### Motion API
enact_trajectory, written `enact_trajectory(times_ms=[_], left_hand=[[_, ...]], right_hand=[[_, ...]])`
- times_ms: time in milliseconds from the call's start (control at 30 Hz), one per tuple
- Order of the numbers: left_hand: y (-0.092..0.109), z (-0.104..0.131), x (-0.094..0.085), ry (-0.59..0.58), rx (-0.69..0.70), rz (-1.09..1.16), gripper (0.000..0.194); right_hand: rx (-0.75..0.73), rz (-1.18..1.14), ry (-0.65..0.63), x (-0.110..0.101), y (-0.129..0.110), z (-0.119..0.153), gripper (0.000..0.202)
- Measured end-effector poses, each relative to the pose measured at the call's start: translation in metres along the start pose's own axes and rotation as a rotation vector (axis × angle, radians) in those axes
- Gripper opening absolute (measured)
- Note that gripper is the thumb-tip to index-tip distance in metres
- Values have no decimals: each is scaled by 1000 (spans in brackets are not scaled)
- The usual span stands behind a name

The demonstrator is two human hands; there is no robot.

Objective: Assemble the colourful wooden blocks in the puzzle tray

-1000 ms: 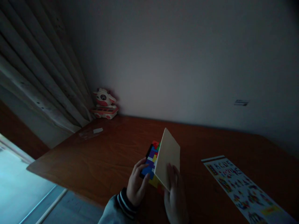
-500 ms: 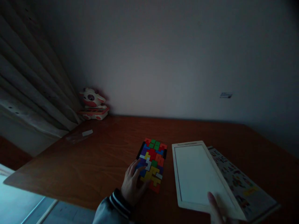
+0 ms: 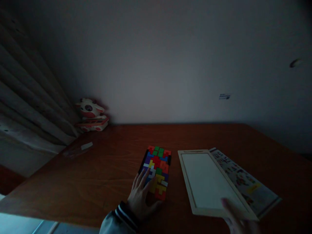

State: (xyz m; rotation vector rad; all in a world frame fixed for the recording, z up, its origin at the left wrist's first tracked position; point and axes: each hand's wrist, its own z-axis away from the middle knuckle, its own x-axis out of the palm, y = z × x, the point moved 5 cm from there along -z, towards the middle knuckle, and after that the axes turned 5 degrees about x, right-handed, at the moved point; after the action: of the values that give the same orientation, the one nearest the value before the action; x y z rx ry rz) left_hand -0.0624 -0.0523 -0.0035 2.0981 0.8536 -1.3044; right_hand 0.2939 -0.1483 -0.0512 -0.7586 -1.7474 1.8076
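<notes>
A block of colourful interlocking puzzle pieces (image 3: 158, 162) lies on the brown table in the middle. My left hand (image 3: 142, 195) rests over its lower left part, fingers spread, thumb beside the bottom corner. To the right is a pale wooden frame (image 3: 191, 191) with a white, bare inside. Over the frame's lower right edge is my right hand (image 3: 236, 216), blurred, with one finger stretched out over the white surface; its other fingers are hard to make out. A printed sheet (image 3: 240, 177) with coloured figures lies partly under the frame's right side.
A cow-shaped toy (image 3: 91, 115) stands at the back left of the table (image 3: 117, 136). Clear plastic with a white label (image 3: 86, 146) lies in front of it. A curtain (image 3: 29, 87) hangs at the left, and a wall rises behind the table.
The view has shifted slightly. My left hand's fingers have spread, with the thumb further out. The frame has turned a little, and my right hand has moved with its lower edge.
</notes>
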Motion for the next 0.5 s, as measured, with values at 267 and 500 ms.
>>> enact_trajectory(times_ms=[267,500], left_hand=[[-4,0,3,42,-41,42,75],[-6,1,1,106,-14,-5,75]], right_hand=[[285,-27,-28,22,-31,16,96],[47,460,-100,33,-30,3,96]])
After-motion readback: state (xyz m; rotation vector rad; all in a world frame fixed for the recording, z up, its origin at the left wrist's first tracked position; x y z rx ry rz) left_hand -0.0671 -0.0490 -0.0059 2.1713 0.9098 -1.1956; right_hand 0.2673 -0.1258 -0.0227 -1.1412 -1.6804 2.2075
